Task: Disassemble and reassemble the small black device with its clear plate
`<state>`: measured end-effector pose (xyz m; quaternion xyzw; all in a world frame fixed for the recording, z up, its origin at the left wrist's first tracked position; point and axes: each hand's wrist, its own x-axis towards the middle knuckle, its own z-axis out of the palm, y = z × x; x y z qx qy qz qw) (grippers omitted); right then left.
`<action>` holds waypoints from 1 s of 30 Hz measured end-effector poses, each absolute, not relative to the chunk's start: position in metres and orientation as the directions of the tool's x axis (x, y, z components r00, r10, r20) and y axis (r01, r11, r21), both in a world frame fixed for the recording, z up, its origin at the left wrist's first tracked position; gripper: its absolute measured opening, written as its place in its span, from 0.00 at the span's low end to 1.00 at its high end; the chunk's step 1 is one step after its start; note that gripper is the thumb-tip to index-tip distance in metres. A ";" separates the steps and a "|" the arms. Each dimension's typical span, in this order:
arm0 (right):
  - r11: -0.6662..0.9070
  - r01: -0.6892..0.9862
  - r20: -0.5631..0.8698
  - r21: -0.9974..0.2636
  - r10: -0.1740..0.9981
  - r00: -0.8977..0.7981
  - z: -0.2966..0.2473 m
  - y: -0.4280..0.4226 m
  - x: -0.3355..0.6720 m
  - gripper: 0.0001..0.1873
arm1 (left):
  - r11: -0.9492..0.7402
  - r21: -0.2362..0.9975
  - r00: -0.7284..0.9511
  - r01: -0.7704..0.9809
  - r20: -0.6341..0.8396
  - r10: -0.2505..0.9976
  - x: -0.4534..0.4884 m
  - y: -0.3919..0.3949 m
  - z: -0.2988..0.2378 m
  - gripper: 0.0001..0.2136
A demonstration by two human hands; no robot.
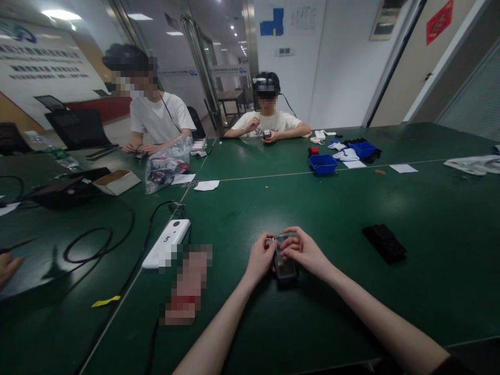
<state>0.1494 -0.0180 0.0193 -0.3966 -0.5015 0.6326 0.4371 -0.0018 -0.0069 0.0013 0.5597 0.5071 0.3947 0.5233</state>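
A small dark device (285, 269) with a grey screen-like face rests on the green table (332, 219) just ahead of me. My left hand (261, 258) grips its left upper edge with curled fingers. My right hand (303, 251) pinches its top end, where a pale, clear piece shows between the fingertips. Both hands meet over the device's far end.
A black flat case (385, 242) lies to the right. A white power strip (166, 243) and black cables (97, 242) lie to the left. Blue bins (323, 163), papers and a plastic bag (166, 165) sit further back. Two people sit across the table; another person's hand (8, 266) shows at far left.
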 end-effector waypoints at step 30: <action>0.004 0.238 -0.053 -0.971 0.971 -0.233 0.001 -0.011 0.162 0.27 | 0.072 0.987 0.137 0.142 -0.091 0.986 -0.002 -0.006 -0.002 0.14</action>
